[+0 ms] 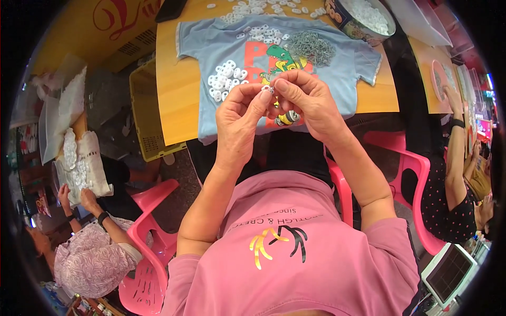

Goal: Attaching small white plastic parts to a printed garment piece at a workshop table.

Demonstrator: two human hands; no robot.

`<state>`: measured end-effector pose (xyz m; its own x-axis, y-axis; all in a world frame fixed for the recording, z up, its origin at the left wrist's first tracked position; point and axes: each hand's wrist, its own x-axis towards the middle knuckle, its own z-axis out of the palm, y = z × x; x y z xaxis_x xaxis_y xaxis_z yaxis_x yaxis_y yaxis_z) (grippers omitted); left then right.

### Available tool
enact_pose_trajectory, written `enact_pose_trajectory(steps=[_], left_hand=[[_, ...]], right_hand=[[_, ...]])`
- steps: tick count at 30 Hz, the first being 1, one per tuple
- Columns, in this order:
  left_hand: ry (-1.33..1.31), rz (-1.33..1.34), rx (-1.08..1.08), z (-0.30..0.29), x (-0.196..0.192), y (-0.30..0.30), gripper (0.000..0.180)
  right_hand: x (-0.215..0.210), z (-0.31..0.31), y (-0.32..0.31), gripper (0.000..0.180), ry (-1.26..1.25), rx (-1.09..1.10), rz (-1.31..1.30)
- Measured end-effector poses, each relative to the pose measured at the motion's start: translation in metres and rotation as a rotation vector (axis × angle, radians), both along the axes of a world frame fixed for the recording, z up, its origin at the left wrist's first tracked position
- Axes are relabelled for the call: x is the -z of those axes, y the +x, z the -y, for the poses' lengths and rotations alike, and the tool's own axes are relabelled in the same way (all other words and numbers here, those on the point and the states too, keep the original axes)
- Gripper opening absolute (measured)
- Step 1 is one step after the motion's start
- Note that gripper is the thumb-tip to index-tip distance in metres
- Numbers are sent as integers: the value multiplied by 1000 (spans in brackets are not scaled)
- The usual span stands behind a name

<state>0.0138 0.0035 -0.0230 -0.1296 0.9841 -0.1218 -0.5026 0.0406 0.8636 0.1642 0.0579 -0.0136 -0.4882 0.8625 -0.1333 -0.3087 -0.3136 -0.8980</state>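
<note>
My two hands meet above a light blue T-shirt (337,79) with a dinosaur print, spread over the table. Between thumb and fingers, my left hand (237,121) pinches a small white plastic piece (268,89). My right hand (314,108) is closed in a pinch right against that piece; what its fingertips grip is too small to make out. Left of my hands lies a heap of white oval pieces with two holes (225,81). Beyond my right hand sits a tangled pile of small grey metal parts (312,48). More white pieces (263,35) are scattered farther back on the shirt.
A round tin (363,21) full of white pieces stands at the back right of the yellow table (174,116). A yellow crate (150,116) is at the left. Pink chairs (150,247) and co-workers' hands (89,200) flank me on both sides.
</note>
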Motion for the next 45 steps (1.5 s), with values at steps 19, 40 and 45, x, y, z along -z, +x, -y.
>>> enact_pose_trajectory(steps=[19, 40, 45], left_hand=[[70, -125, -44, 3, -4, -1, 14], [-18, -139, 38, -5, 4, -8, 17], [-6, -146, 81, -3, -3, -11, 18]], right_hand=[[6, 5, -12, 17, 93, 75, 24], [-1, -9, 1, 17, 346, -45, 325], [-16, -28, 14, 16, 1015, -41, 584]])
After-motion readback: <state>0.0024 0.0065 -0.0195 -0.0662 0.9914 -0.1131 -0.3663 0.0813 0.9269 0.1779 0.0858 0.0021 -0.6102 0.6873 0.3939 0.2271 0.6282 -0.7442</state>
